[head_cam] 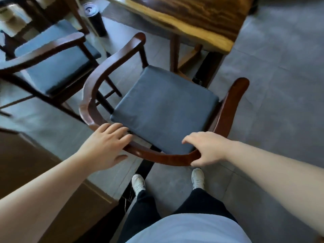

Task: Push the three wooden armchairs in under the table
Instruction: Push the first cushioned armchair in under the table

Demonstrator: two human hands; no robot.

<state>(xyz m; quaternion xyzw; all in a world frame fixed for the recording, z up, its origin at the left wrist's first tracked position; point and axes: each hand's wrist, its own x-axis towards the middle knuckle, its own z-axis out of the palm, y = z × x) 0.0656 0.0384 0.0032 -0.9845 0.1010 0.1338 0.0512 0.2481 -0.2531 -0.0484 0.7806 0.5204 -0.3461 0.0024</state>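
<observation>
A wooden armchair (pixel 163 102) with a curved dark-brown back rail and a grey seat cushion stands right in front of me, its seat pointing at the corner of the wooden table (pixel 192 16). My right hand (pixel 205 148) grips the back rail on the right. My left hand (pixel 105 146) lies over the rail on the left, fingers spread, thumb below it. A second armchair (pixel 52 64) of the same kind stands to the left, pulled out from the table. Part of a third chair frame (pixel 57 9) shows at the top left.
A dark cylinder with a white lid (pixel 95 19) stands on the floor between the chairs and the table. A low brown cabinet or box (pixel 35 172) lies close on my left. Grey tiled floor spreads to the right. My feet are just behind the chair.
</observation>
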